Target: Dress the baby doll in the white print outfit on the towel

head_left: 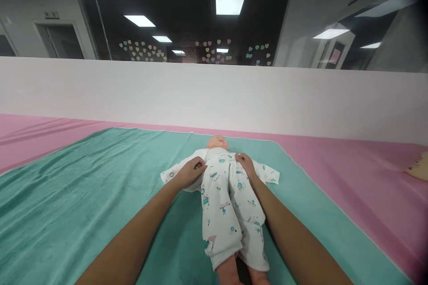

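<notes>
Head view: a creased, soft-looking teal cloth (110, 178) overlies a pink covering (354, 169). A smooth white partition (214, 98) stands at 12 o'clock, a dark rectangular window (187, 18) beyond. The doll (218, 142) lies face-up below center, head toward 12. At its 10 and 1 o'clock, the left hand (194, 170) and right hand (245, 163) grasp printed white trousers (222, 205), fingers curled.

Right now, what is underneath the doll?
A green blanket shows around the doll, which lies on it; a pink cover shows past the blanket's edges. The patch directly beneath the body is hidden, so I can't tell whether anything else is there.
</notes>
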`<state>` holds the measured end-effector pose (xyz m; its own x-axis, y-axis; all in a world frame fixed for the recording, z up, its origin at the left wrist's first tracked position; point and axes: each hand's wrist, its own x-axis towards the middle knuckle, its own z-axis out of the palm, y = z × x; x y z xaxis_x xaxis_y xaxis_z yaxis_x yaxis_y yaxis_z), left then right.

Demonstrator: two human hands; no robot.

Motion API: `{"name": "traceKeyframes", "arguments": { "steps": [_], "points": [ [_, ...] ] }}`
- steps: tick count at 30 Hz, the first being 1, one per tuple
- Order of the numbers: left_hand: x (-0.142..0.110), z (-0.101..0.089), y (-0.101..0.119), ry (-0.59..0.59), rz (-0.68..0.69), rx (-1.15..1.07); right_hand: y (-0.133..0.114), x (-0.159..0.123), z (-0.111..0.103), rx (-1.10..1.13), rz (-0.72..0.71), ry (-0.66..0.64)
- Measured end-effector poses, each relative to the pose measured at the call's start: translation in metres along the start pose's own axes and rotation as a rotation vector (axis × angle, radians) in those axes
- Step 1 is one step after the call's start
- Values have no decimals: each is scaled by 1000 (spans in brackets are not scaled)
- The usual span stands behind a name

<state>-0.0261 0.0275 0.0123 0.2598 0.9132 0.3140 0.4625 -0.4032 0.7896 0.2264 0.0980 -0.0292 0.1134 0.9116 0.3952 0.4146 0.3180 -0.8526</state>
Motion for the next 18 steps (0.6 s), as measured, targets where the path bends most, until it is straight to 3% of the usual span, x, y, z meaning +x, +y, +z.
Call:
{"name": "traceKeyframes", "arguments": {
  "steps": [4, 8, 11, 14, 18],
  "points": [
    [0, 1, 3, -3, 112, 52, -1, -4, 5, 28, -44, -56],
    [3, 5, 2, 82, 228, 118, -12, -5, 3, 6, -150, -104],
    [12, 8, -6, 144, 149, 220, -17, -4, -1, -52, -211, -125],
    [26, 13, -17, 261, 27, 332, -12, -2, -2, -124, -190, -65],
    [32, 20, -27, 287, 30, 388, 1, 3, 2, -203, -131, 60]
  ]
}}
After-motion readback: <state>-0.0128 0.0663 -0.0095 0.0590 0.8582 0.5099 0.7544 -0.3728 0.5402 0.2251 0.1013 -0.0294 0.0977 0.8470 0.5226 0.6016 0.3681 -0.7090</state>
